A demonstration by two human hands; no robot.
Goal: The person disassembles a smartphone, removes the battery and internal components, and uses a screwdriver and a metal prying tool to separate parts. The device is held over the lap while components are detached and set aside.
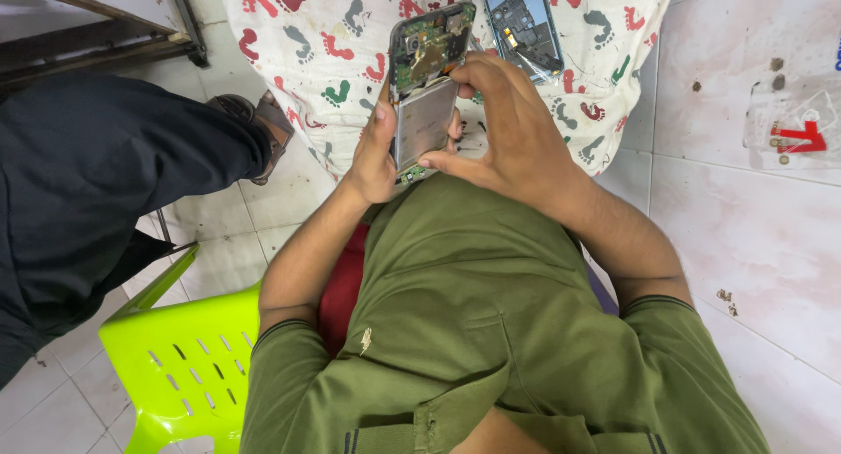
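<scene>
- Two phones: one opened phone (427, 86) held above the lap, one second opened phone (524, 25) lying on the footprint-patterned cloth (324, 42).
- Left hand (375, 152) grips the held phone's edge; right hand (508, 126) clasps its other side, fingertips hidden behind.
- Held phone: back off, green circuit board on top, silvery plate below.
- Second phone cut off at the frame's top.
</scene>
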